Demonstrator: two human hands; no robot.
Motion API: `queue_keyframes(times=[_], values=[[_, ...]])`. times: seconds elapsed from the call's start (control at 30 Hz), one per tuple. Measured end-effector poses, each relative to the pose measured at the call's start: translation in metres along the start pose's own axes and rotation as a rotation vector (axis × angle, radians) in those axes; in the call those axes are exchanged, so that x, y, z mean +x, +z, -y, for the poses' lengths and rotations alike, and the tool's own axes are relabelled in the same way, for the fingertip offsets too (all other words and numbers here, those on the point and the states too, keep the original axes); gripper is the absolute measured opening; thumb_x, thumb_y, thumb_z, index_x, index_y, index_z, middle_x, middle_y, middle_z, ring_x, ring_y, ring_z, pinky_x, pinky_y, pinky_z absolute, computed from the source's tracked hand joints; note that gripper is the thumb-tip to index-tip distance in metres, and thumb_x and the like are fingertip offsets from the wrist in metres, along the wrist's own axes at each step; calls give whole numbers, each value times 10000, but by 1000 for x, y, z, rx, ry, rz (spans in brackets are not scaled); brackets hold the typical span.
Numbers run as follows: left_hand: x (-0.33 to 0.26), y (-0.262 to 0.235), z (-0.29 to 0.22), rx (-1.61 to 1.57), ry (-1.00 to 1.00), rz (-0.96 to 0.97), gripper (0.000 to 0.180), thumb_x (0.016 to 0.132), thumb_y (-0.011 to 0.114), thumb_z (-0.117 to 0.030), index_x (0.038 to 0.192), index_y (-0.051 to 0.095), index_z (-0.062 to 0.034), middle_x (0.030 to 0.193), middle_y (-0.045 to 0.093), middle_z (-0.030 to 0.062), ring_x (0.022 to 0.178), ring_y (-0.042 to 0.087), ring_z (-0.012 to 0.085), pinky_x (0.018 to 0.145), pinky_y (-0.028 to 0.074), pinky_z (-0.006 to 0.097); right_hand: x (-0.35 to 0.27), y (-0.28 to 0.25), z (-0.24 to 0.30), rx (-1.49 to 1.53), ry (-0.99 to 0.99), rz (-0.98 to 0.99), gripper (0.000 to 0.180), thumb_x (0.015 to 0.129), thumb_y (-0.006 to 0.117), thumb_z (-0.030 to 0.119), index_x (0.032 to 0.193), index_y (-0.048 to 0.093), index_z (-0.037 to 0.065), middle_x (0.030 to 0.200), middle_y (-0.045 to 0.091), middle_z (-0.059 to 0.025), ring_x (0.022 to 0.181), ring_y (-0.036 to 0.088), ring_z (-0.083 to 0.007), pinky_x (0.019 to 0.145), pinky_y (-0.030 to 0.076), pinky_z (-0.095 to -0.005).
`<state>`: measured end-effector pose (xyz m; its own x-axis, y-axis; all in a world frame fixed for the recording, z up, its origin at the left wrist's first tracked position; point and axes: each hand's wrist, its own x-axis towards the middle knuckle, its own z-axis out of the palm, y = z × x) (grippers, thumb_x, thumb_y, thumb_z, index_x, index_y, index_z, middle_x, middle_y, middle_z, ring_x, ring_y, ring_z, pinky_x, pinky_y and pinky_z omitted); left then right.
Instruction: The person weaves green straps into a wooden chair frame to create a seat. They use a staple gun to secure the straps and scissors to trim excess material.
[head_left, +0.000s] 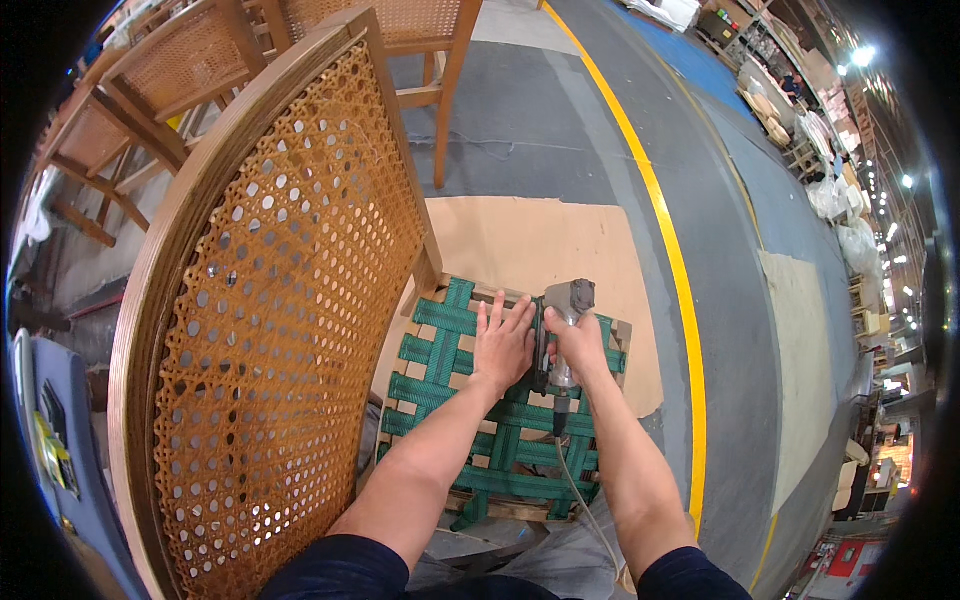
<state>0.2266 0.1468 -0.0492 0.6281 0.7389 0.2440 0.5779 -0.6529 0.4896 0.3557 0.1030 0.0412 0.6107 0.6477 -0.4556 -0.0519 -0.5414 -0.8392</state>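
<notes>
A chair with a woven cane backrest (pixel 300 260) in a wooden frame stands in front of me. Green webbing straps (pixel 437 356) cross one another over its seat. My right hand (pixel 582 345) is wrapped round a grey air stapler (pixel 569 298), held low over the far right part of the seat. An air hose (pixel 582 492) runs from the tool's lower end back toward me. Flat on the straps just left of the stapler lies my left hand (pixel 507 340), fingers stretched out and holding nothing. The stapler's nose and its contact with the seat are hidden.
More cane-backed chairs (pixel 190 60) stand at the far left. A cardboard sheet (pixel 540 235) lies on the floor beneath the chair. A yellow floor line (pixel 665 220) runs along the right. At the near left is a blue padded object (pixel 75 430) with small items on it.
</notes>
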Motion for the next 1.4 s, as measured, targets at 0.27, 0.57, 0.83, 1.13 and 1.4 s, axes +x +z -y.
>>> queue_keyframes(times=[0.27,0.57,0.83,1.13,1.4], values=[[0,3,11,-256,-48,-226,185,957,666,-135,1097,647,-15,1396,520,181,1465,412,424,1253,287,590,-13,14,12,32,-12,21,286,991,759,269,997,650,5,813,649,-58,519,563,-152,435,463,-344],[2,3,10,-217,-56,-245,142,958,663,-129,1004,658,5,1372,526,202,1441,433,432,1251,295,587,-16,19,4,6,-3,47,272,988,763,259,975,650,11,805,642,-50,518,578,-151,426,460,-333],[1,5,5,-218,-56,-236,129,950,668,-112,998,664,7,1370,532,202,1438,436,431,1247,306,585,-16,10,3,18,7,17,300,976,772,222,1113,589,28,834,648,-56,517,575,-149,422,462,-323],[1,5,1,-248,-18,-281,133,922,681,-87,1015,654,5,1339,550,220,1419,454,443,1235,318,600,-17,3,4,-44,71,-69,347,976,774,243,1182,575,47,867,642,-57,523,570,-155,430,470,-321],[-42,-50,-11,-526,-174,-337,204,971,615,-78,1154,693,-32,1181,682,170,1161,626,377,1018,511,457,-130,-125,-2,153,66,-151,385,981,776,310,1222,597,68,926,678,-68,586,634,-170,466,521,-325]])
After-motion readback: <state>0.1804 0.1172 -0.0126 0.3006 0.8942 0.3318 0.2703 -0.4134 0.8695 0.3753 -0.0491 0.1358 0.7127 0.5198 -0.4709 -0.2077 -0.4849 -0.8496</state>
